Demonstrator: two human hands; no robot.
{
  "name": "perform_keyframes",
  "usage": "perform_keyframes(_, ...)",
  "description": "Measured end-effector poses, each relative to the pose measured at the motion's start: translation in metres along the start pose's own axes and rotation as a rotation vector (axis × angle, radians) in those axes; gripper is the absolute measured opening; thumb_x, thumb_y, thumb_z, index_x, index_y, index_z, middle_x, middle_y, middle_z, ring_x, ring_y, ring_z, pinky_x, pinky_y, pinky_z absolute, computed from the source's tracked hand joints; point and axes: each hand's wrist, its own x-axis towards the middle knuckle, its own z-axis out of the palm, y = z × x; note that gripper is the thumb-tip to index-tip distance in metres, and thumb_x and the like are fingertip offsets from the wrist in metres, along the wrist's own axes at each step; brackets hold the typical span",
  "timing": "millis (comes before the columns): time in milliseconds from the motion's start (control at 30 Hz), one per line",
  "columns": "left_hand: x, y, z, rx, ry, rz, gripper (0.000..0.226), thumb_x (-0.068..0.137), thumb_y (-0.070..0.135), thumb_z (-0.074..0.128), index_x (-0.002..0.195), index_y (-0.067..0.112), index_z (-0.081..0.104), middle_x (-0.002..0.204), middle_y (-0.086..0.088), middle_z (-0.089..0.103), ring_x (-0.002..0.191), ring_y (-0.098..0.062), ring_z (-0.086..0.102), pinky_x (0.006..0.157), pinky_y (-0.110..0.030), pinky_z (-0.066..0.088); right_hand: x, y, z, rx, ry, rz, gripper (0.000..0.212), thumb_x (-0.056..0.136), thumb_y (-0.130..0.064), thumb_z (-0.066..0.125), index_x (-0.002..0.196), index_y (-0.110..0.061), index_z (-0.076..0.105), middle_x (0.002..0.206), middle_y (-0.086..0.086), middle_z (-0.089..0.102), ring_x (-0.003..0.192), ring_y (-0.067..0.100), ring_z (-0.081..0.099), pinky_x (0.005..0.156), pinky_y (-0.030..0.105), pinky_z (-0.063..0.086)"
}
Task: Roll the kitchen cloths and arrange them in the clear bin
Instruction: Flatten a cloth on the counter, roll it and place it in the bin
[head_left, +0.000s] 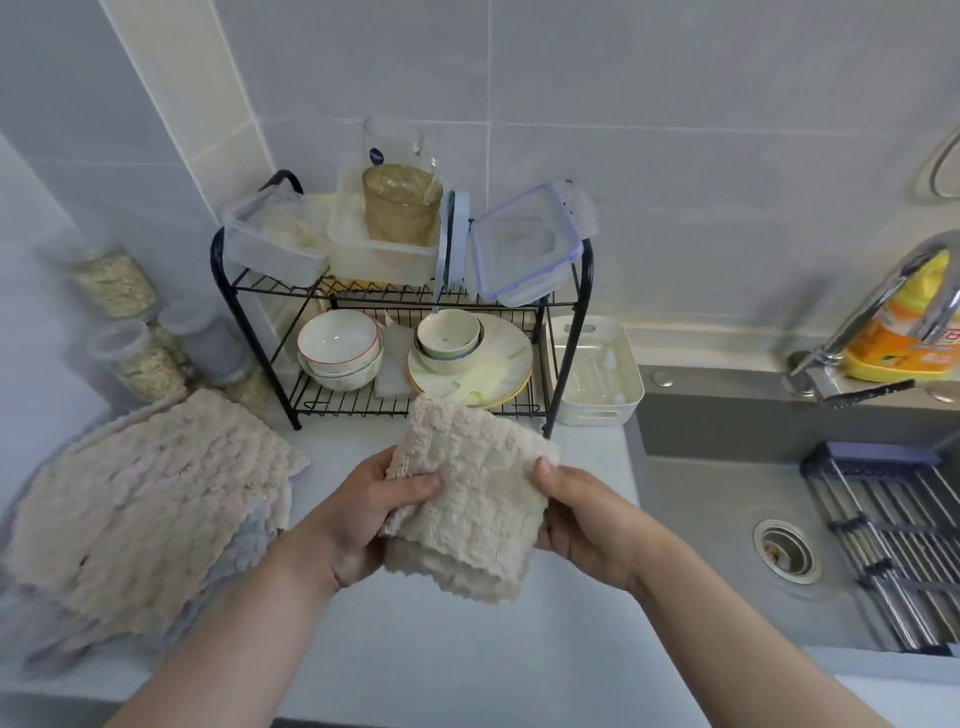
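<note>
I hold a beige, fluffy kitchen cloth (475, 493) folded over in the air above the white counter. My left hand (363, 514) grips its left edge, thumb on top. My right hand (582, 519) pinches its right edge. A stack of flat cloths (140, 514) lies on the counter to the left, a beige one on top and paler ones under it. Clear plastic containers (270, 244) sit on the top shelf of the dish rack; which of them is the bin I cannot tell.
A black wire dish rack (566, 332) with bowls and plates stands behind the cloth. A white tray (597, 364) is beside it. Jars (130, 353) stand at the left wall. The grey sink (727, 519) with faucet (883, 301) and drying rack (893, 545) lies right.
</note>
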Motion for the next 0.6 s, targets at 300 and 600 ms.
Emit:
perform_keyframes(300, -0.015, 0.004, -0.017, 0.047, 0.142, -0.045, 0.049, 0.069, 0.009, 0.064, 0.118, 0.015, 0.061, 0.112, -0.014, 0.071, 0.104, -0.033, 0.067, 0.094, -0.058, 0.047, -0.001, 0.01, 0.028, -0.055, 0.14, -0.029, 0.029, 0.09, 0.004, 0.054, 0.115, -0.01, 0.061, 0.108, 0.016, 0.072, 0.097, 0.036, 0.07, 0.093, 0.06, 0.049)
perform_keyframes(600, -0.002, 0.011, -0.051, -0.481, 0.196, -0.047, 0.034, 0.07, -0.012, 0.04, 0.086, 0.001, 0.067, 0.074, -0.019, 0.07, 0.055, -0.024, 0.067, 0.041, -0.022, 0.051, 0.034, 0.018, 0.073, 0.524, 0.353, 0.046, 0.04, 0.091, 0.007, 0.03, 0.104, -0.004, 0.067, 0.072, 0.005, 0.058, 0.046, 0.007, 0.043, 0.037, 0.014, 0.044)
